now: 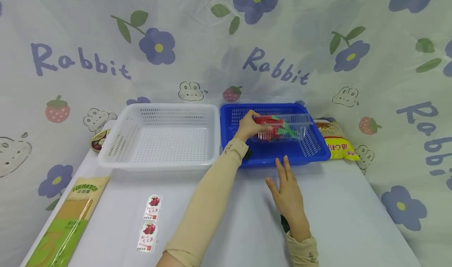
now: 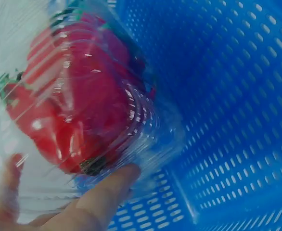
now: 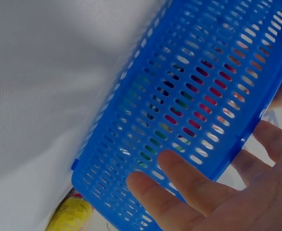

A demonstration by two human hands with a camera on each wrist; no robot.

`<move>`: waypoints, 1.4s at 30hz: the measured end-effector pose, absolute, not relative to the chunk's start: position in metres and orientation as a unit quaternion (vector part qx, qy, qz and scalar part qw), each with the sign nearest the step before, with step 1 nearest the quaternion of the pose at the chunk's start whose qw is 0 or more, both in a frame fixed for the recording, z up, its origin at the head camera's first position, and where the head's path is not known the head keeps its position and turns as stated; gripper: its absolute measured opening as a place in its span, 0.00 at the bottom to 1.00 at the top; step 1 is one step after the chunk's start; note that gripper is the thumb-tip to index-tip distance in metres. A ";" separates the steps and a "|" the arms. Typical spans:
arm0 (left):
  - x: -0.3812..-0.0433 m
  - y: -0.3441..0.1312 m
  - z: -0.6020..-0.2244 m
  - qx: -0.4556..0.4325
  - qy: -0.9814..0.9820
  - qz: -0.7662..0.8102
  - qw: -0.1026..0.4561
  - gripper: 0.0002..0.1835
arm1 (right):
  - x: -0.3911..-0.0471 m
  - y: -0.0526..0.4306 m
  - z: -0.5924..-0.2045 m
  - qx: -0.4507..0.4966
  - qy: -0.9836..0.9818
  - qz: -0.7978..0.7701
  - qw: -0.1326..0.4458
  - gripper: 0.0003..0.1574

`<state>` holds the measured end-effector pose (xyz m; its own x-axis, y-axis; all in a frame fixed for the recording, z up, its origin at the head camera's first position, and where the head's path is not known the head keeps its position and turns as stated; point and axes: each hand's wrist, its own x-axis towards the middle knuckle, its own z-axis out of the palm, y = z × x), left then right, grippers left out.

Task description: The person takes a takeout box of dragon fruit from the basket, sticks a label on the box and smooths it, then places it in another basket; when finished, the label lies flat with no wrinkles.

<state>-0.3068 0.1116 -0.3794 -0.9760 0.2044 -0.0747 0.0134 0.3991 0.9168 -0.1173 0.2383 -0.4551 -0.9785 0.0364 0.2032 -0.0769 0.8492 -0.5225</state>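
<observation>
My left hand (image 1: pixel 248 126) grips the left end of a clear plastic box (image 1: pixel 300 131) inside or just above the blue basket (image 1: pixel 275 161). Through the clear plastic shows red fruit with green tips (image 2: pixel 90 91), possibly dragon fruit. In the left wrist view, a finger and the thumb lie along the box's side. Just in front of the basket, my right hand (image 1: pixel 289 198) has its fingers spread and holds nothing. Its fingertips (image 3: pixel 172 161) are close to the basket's slotted wall in the right wrist view; whether they touch it I cannot tell.
A white basket (image 1: pixel 159 165) stands left of the blue one. Fruit-printed stickers (image 1: pixel 148 235) and a green noodle-like packet (image 1: pixel 67 224) lie in front. A yellow bag (image 1: pixel 339 143) sits at the right, a round container (image 1: pixel 99 141) at the left. Something dark green (image 1: pixel 247 154) lies in the blue basket.
</observation>
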 end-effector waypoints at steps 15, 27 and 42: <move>-0.291 0.079 -0.363 0.077 0.837 0.541 0.003 0.31 | -0.117 0.237 -0.452 0.009 -0.958 0.269 0.095 0.43; -0.238 0.041 -0.331 0.084 0.828 0.550 -0.066 0.30 | -0.114 0.246 -0.420 0.014 -0.925 0.380 0.027 0.40; -0.142 -0.030 -0.343 0.162 0.785 0.575 -0.163 0.32 | -0.109 0.222 -0.376 0.091 -0.770 0.613 0.153 0.38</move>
